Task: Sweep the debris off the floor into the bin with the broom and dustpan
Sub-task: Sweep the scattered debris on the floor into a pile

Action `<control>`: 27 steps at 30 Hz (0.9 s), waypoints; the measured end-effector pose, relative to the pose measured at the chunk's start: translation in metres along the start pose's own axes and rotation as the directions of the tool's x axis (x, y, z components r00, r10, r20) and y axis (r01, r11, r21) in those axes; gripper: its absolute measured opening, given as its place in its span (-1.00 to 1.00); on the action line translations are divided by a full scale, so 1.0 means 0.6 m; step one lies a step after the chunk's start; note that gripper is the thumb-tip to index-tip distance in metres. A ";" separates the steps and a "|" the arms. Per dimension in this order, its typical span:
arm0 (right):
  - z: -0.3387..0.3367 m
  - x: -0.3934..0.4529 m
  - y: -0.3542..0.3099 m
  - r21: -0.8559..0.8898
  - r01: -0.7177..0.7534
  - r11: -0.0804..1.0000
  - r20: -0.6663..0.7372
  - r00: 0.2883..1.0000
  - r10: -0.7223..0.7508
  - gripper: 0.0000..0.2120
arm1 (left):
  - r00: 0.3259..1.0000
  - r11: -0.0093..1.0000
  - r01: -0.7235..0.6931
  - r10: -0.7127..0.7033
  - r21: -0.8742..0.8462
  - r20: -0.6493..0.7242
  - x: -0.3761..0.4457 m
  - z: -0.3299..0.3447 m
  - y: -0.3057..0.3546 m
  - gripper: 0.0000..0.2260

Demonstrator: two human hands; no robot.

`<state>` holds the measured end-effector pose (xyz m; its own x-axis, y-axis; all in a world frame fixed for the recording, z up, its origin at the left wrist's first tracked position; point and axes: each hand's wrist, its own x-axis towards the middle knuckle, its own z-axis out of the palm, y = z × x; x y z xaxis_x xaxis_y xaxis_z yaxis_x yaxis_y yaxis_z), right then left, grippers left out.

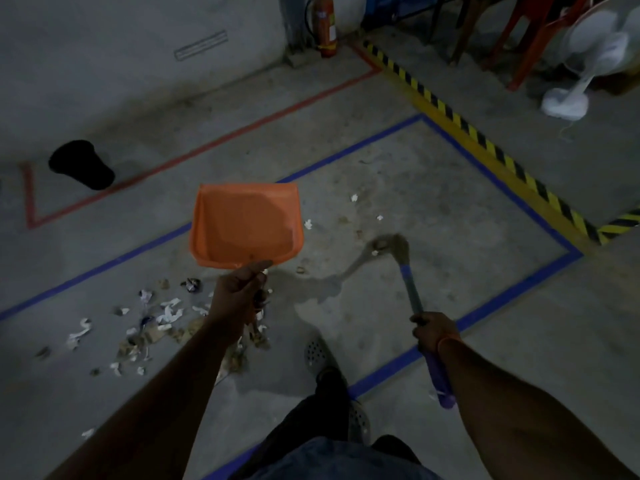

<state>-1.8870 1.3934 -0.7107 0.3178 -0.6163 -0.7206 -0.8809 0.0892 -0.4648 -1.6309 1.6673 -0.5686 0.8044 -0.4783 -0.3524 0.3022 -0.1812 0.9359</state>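
My left hand [239,292] grips the handle of an orange dustpan [246,225], held above the floor with its pan facing up and nothing in it. My right hand [434,330] grips the blue and purple handle of a broom [414,299]; its blurred bristle head [393,245] touches the floor by a few scraps. A pile of torn paper and brown debris [152,323] lies on the concrete at the lower left, partly hidden by my left arm. Small white bits [354,198] are scattered further out. A black bin [81,164] stands at the far left inside red tape lines.
Blue tape [485,317] outlines the floor area I stand in; my feet in perforated shoes [317,353] are on it. Yellow-black hazard tape [485,143] runs along the right. A fire extinguisher [325,26], red chairs [533,39] and a white fan [588,57] are at the back right.
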 end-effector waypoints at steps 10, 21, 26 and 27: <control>0.052 0.076 -0.120 -0.105 -0.018 0.994 0.220 0.975 0.041 -0.83 | 0.999 1.000 0.004 -0.004 -0.012 -0.038 0.167 -0.028 0.048 -0.78; 0.052 0.131 -0.256 -0.084 0.237 0.968 0.386 0.903 -0.188 -0.73 | 0.994 0.998 0.024 -0.030 -0.061 -0.103 0.276 -0.044 0.096 -0.75; 0.032 0.162 -0.299 -0.060 0.303 0.951 0.260 0.925 -0.278 -0.73 | 0.989 0.997 0.037 -0.047 -0.073 -0.140 0.288 -0.050 0.114 -0.76; 0.023 0.173 -0.304 -0.069 0.305 0.950 0.230 0.931 -0.283 -0.72 | 0.987 0.996 0.034 -0.046 -0.077 -0.156 0.292 -0.049 0.114 -0.76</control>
<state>-1.6883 1.3242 -0.7075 0.6255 -0.4192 -0.6580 -0.7639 -0.1574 -0.6259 -1.4545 1.5961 -0.5659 0.8596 -0.3299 -0.3903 0.3680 -0.1302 0.9207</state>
